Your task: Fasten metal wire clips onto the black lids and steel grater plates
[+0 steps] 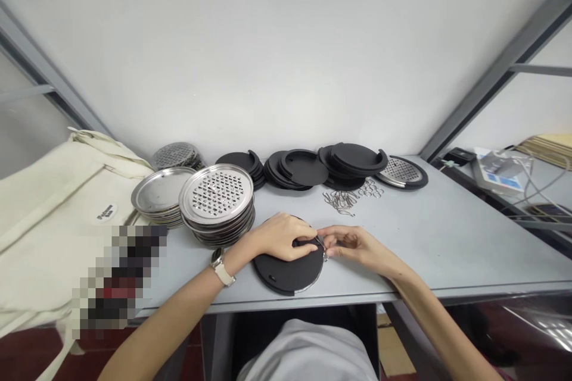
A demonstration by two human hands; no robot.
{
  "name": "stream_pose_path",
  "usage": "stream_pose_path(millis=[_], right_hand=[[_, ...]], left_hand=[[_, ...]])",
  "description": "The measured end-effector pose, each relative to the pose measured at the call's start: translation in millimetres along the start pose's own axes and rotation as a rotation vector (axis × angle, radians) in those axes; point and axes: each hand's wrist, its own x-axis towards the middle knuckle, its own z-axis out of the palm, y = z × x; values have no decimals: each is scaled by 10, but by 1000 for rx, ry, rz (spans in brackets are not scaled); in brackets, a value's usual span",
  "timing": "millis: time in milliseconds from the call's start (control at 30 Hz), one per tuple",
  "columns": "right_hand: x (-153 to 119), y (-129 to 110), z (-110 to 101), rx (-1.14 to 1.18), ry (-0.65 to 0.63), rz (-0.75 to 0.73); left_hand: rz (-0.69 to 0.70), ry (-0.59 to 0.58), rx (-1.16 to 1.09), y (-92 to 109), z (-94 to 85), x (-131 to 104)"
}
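Black disc (288,271) with a metal rim lies flat at the front edge of the grey surface (447,238). Left hand (283,236) rests on the disc's top, fingers curled down against it. Right hand (351,244) pinches a small wire clip (322,245) at the disc's right rim, fingertips of both hands meeting there. Left wrist carries a watch (220,266). Behind the disc, left: stacked perforated metal plates (217,196). Further back: black disc piles (330,164) and loose wire clips (346,196). Cream bag (49,202) lies at far left.
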Motion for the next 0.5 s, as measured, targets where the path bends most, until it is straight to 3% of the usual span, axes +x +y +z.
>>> stream_pose_path(millis=[500], right_hand=[[6,48,-24,2,-17,-15]], left_hand=[[16,8,30,-7,11,2]])
